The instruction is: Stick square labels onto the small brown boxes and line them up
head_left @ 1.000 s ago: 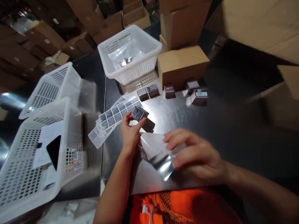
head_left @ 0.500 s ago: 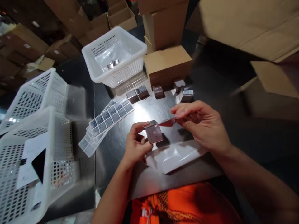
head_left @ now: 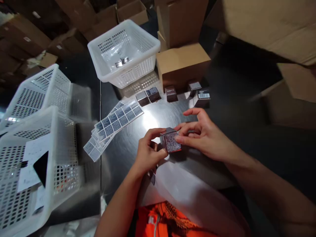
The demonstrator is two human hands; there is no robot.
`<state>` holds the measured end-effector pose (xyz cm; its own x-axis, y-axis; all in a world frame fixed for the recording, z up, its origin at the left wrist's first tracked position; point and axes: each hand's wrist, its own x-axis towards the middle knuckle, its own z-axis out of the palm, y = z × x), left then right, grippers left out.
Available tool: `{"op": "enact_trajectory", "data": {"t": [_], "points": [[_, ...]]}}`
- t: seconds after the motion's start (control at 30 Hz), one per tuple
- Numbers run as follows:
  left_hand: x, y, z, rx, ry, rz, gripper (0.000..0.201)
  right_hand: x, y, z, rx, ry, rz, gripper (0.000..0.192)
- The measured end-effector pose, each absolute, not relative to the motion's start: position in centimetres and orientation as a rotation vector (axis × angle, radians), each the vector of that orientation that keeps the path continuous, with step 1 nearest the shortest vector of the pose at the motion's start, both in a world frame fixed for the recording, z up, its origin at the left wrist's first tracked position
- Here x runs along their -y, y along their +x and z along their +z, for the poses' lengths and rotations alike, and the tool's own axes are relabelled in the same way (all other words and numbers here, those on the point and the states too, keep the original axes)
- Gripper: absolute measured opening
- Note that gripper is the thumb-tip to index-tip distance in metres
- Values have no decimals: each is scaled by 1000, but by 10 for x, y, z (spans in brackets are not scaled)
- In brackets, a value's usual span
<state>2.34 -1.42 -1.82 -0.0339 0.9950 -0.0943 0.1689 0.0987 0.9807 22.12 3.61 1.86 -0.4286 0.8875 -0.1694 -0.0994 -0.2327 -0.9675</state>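
Observation:
My left hand [head_left: 151, 152] grips a small dark box [head_left: 163, 140] between thumb and fingers, above the metal table. A square printed label [head_left: 172, 142] with a grey pattern and reddish edges lies against its near face. My right hand [head_left: 199, 133] has its thumb on the label's right edge; other fingers curl beside the box and one finger is raised. Whether the label is fully stuck down I cannot tell. Sheets of square labels [head_left: 119, 119] lie fanned to the left. White translucent film [head_left: 182, 184] is below my hands, near the orange clothing.
Several small dark boxes [head_left: 171, 93] stand before a brown carton [head_left: 182, 59]. A white perforated basket [head_left: 123, 74] at the back holds small shiny pieces. More white baskets [head_left: 53, 164] stand at left, one with papers and a dark flat item. Cardboard boxes [head_left: 266, 29] surround the table.
My right hand has brought the label leftward and down onto the near face of the box. The white film below has shifted toward my body. The view has moved slightly.

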Motion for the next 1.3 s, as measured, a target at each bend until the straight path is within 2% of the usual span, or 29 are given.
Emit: {"op": "enact_trajectory", "data": {"t": [1.3], "points": [[15, 28, -13, -1443, 1258, 1060, 49, -34, 219, 19, 1333, -1070, 1669, 66]]}}
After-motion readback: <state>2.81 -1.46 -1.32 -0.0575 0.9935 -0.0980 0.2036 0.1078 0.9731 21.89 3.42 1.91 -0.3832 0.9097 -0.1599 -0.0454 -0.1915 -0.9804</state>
